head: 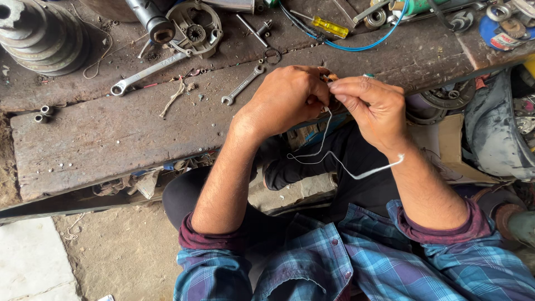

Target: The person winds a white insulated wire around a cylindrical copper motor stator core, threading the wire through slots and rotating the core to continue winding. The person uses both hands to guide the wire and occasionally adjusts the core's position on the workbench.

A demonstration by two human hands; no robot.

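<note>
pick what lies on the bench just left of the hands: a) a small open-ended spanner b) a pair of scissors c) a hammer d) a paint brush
a, a small spanner lies on the wooden bench just beyond the left hand.

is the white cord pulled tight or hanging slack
Slack: the white cord droops in loose loops below the left hand and right hand, its end free.

Soft, even daylight fills the scene, moderately bright, with no hard shadows and no glare. The worn wooden surface (pixel 111 134) reads flat and dull. Focus is sharp at centre; the far corners bend slightly, and the near plaid sleeves (pixel 356 262) look a little soft.
</note>
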